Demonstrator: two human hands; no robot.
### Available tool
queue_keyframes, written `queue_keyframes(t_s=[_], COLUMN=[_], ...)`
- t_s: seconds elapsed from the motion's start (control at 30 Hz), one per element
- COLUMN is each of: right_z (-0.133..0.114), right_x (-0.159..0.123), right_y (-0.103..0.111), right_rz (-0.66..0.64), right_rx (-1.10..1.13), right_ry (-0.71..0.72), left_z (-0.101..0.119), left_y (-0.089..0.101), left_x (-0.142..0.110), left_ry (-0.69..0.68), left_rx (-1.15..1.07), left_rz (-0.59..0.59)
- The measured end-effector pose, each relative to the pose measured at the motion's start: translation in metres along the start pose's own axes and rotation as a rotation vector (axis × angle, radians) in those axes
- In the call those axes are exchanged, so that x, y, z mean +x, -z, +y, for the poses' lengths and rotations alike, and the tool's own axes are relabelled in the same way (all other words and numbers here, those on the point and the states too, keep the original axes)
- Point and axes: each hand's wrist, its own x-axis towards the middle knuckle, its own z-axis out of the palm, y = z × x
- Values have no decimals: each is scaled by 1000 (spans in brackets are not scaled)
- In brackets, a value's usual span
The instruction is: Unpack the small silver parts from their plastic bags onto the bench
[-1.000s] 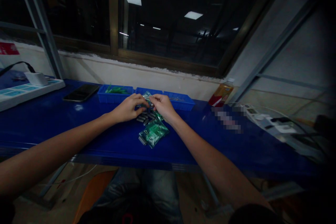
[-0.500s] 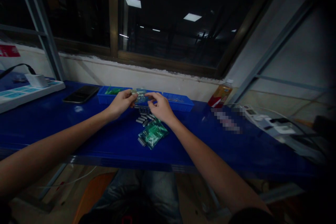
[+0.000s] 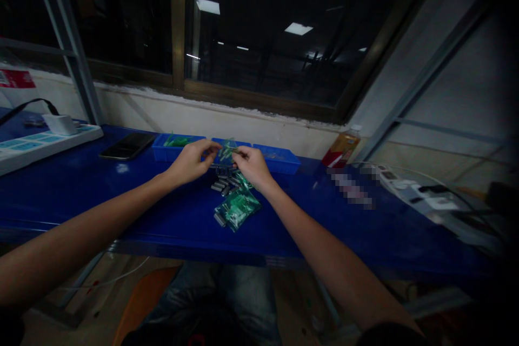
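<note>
A small clear plastic bag [image 3: 227,150] with thin pale green pieces inside is held up above the table. My right hand [image 3: 252,166] pinches its right side between thumb and fingers. At the bag's left edge is my left hand [image 3: 193,160], its fingers curled but thumb and forefinger apart; whether they touch the bag is hard to see. Several small grey cylinders [image 3: 221,188] lie on the table below my hands. Closer to me rests a larger clear bag [image 3: 237,208] full of green pieces, beside another grey cylinder [image 3: 219,219].
Blue bins [image 3: 279,159] line the wall behind my hands, the left one holding green pieces [image 3: 176,141]. A phone [image 3: 127,146] and a white power strip [image 3: 52,143] lie to the left. A drink bottle [image 3: 343,147] and another power strip [image 3: 417,192] stand on the right of the blue table [image 3: 162,227].
The small bag has passed from my left hand to my right, shifting slightly right. My right fingers have closed on it, and my left finger and thumb have parted.
</note>
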Motion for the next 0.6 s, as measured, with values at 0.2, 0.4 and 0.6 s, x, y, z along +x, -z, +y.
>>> queue_keyframes(t_s=[0.2,0.4,0.6], right_z=[-2,-3,-4], right_x=[-4,-2,1], right_y=[-2,2,8], right_rz=[-32,0,12], right_rx=[-251,-230,-295], right_ry=[265,227,226], left_z=[0,-13,-57], left_y=[12,46,87], left_x=[4,13,5], left_ry=[56,207,491], left_rx=[9,123,359], left_rz=[37,141,481])
